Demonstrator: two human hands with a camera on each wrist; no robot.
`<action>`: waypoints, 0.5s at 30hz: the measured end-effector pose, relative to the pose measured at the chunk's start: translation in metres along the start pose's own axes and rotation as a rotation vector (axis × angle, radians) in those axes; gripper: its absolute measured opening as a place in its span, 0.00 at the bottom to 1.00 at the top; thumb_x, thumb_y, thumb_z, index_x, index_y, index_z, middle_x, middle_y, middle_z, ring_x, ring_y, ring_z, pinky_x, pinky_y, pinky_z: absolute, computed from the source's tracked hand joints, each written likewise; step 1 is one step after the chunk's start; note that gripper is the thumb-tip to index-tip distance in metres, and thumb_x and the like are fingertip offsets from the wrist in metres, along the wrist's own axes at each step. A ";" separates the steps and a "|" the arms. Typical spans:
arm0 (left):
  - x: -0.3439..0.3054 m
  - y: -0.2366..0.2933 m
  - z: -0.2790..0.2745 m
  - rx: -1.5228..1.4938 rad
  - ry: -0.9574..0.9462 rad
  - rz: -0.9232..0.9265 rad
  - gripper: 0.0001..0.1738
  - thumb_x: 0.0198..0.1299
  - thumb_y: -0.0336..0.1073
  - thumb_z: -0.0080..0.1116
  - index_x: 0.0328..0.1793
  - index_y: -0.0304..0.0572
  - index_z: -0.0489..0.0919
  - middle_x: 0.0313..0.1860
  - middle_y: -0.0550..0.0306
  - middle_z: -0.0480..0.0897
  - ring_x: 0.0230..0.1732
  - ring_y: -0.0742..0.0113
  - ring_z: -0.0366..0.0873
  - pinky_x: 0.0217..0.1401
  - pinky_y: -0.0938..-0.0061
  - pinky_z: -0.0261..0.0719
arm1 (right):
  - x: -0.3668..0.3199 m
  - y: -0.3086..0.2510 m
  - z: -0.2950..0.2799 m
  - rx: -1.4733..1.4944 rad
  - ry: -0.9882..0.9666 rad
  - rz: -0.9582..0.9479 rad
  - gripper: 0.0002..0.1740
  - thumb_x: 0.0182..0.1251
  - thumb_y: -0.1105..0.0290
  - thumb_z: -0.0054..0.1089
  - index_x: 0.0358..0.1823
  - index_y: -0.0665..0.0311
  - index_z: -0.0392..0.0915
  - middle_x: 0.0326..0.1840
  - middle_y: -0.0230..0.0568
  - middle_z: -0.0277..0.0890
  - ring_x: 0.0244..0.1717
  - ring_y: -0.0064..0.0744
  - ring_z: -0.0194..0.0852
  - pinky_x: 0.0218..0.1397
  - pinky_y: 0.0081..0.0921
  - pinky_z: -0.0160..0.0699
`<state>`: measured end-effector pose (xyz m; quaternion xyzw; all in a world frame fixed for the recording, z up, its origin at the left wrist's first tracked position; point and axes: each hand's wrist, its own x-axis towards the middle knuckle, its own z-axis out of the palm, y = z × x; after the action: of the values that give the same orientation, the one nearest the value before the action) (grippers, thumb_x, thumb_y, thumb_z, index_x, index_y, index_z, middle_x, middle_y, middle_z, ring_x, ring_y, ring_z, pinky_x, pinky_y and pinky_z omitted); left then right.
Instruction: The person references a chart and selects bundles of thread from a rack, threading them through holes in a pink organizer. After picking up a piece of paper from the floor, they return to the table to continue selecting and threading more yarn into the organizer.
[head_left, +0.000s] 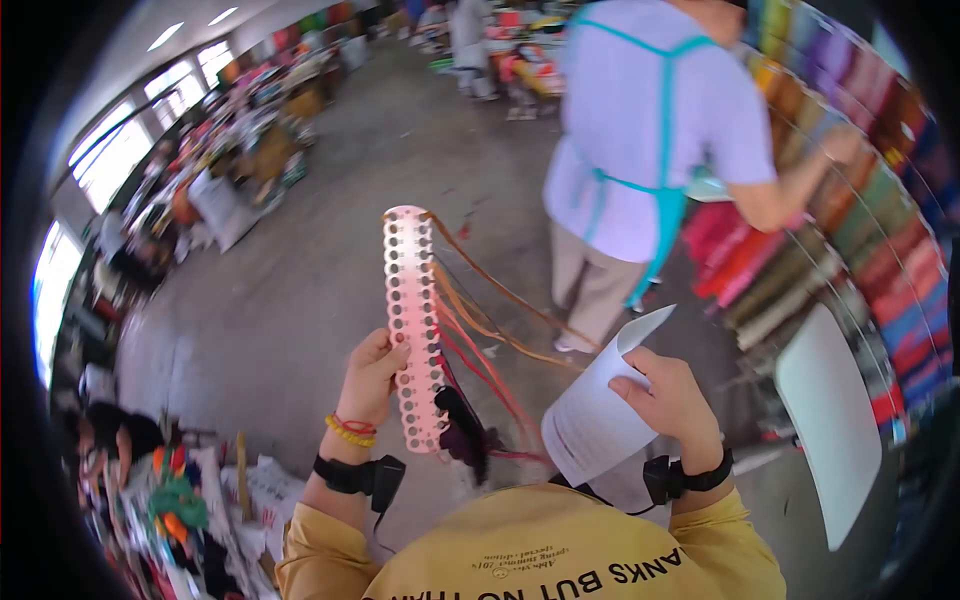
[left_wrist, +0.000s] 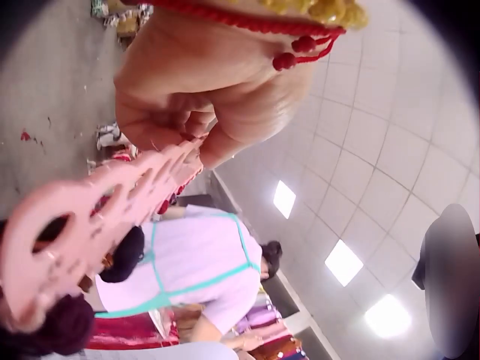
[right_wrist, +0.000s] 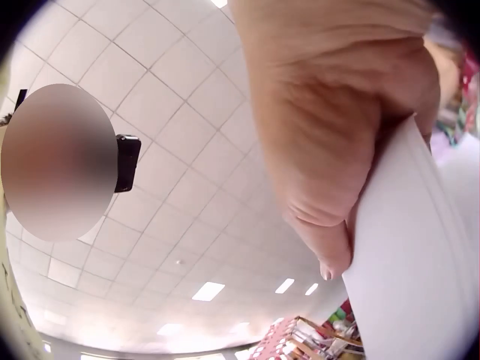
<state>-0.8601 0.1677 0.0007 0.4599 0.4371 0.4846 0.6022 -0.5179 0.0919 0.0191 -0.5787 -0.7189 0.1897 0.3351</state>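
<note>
My left hand (head_left: 370, 378) pinches the edge of a long pink yarn sample card (head_left: 408, 300) with round holes along both sides, held nearly upright. Brown, orange, pink and red yarn strands (head_left: 470, 312) trail from its right edge, and a dark yarn bundle (head_left: 462, 440) hangs near its lower end. In the left wrist view the thumb and fingers close on the pink card (left_wrist: 75, 196). My right hand (head_left: 675, 395) grips curled white paper (head_left: 600, 415) bearing print, thumb on the near face. The right wrist view shows the paper (right_wrist: 409, 270) between thumb and fingers.
Ahead stands a person in a lavender top (head_left: 645, 130) with teal apron ties, one arm raised to a rack of colourful hanging yarn (head_left: 870, 235). A white panel (head_left: 830, 430) is at right. Heaped goods and a white sack (head_left: 222, 208) line the left; more cloth (head_left: 180, 500) lies lower left.
</note>
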 end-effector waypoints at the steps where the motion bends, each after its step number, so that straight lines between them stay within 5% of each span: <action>1: 0.005 -0.006 -0.024 -0.037 0.044 0.034 0.05 0.61 0.31 0.51 0.41 0.38 0.73 0.27 0.69 0.73 0.24 0.85 0.67 0.25 0.89 0.64 | 0.023 -0.011 0.022 -0.032 -0.059 -0.049 0.12 0.54 0.65 0.61 0.35 0.63 0.72 0.28 0.52 0.73 0.31 0.54 0.73 0.31 0.39 0.70; 3: 0.016 -0.020 -0.068 -0.076 0.125 0.064 0.05 0.61 0.30 0.51 0.41 0.38 0.73 0.27 0.69 0.73 0.24 0.85 0.66 0.25 0.88 0.64 | 0.068 -0.024 0.067 -0.054 -0.114 -0.116 0.12 0.55 0.64 0.61 0.36 0.62 0.72 0.27 0.52 0.73 0.31 0.54 0.73 0.31 0.39 0.70; 4: 0.009 -0.011 -0.019 -0.012 0.190 -0.009 0.05 0.61 0.30 0.50 0.41 0.37 0.73 0.27 0.69 0.73 0.24 0.85 0.66 0.25 0.88 0.64 | 0.066 0.012 0.036 0.037 -0.171 -0.085 0.12 0.55 0.64 0.61 0.36 0.62 0.72 0.26 0.52 0.73 0.31 0.54 0.73 0.30 0.40 0.69; 7: 0.024 -0.016 -0.038 -0.038 0.291 -0.011 0.06 0.63 0.31 0.49 0.42 0.36 0.73 0.28 0.68 0.74 0.24 0.84 0.67 0.25 0.88 0.64 | 0.120 0.030 0.059 0.027 -0.221 -0.141 0.12 0.56 0.63 0.59 0.37 0.61 0.72 0.25 0.52 0.73 0.30 0.54 0.73 0.30 0.40 0.68; 10: 0.070 0.028 -0.073 -0.113 0.380 0.002 0.06 0.64 0.30 0.46 0.42 0.36 0.73 0.30 0.65 0.76 0.26 0.83 0.70 0.27 0.87 0.68 | 0.208 0.014 0.099 -0.010 -0.218 -0.120 0.12 0.57 0.62 0.58 0.37 0.60 0.72 0.23 0.52 0.73 0.29 0.55 0.73 0.30 0.42 0.68; 11: 0.097 -0.005 -0.082 -0.165 0.370 0.032 0.06 0.64 0.30 0.46 0.42 0.36 0.72 0.31 0.65 0.76 0.27 0.82 0.71 0.28 0.86 0.69 | 0.226 0.045 0.122 -0.034 -0.184 -0.142 0.11 0.57 0.62 0.58 0.38 0.59 0.72 0.23 0.52 0.73 0.29 0.55 0.73 0.29 0.42 0.68; 15: 0.186 0.016 -0.120 -0.327 0.366 0.081 0.09 0.65 0.30 0.44 0.47 0.34 0.71 0.39 0.58 0.79 0.36 0.73 0.78 0.38 0.78 0.78 | 0.350 0.080 0.164 -0.029 -0.164 -0.186 0.12 0.57 0.64 0.58 0.41 0.59 0.74 0.27 0.53 0.75 0.31 0.55 0.75 0.31 0.39 0.71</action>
<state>-0.9520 0.3679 -0.0224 0.2777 0.4359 0.6479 0.5596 -0.6135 0.4676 -0.0576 -0.4970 -0.7972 0.1939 0.2828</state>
